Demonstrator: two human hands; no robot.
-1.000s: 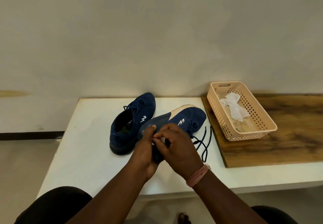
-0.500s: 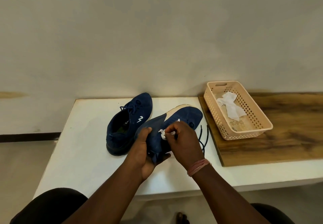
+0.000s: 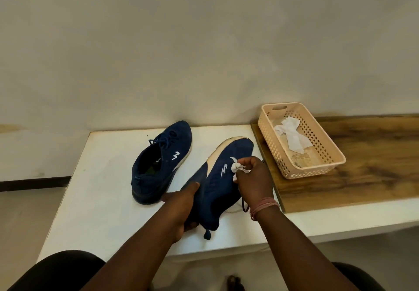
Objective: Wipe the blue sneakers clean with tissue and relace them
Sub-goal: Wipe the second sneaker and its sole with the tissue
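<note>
Head view: left hand (image 3: 181, 206) grips the heel end of a blue sneaker (image 3: 217, 186), thumb on its upper side and fingers curled beneath, holding it tilted on its side over the white table (image 3: 95, 195), sole edge turned up and toe pointing away. Right hand (image 3: 255, 180) pinches a wad of white tissue (image 3: 237, 168) and presses it against the sneaker's side, just beside the white logo. A dark lace (image 3: 245, 206) trails out below the right wrist, which wears a pink band (image 3: 264, 206). Second sneaker (image 3: 158, 166), laced, lies flat on the table to the left, close beside the held one. Further right, a peach basket (image 3: 326, 166) sits on a wooden board (image 3: 374, 168), with more crumpled tissue (image 3: 292, 135) inside it
</note>
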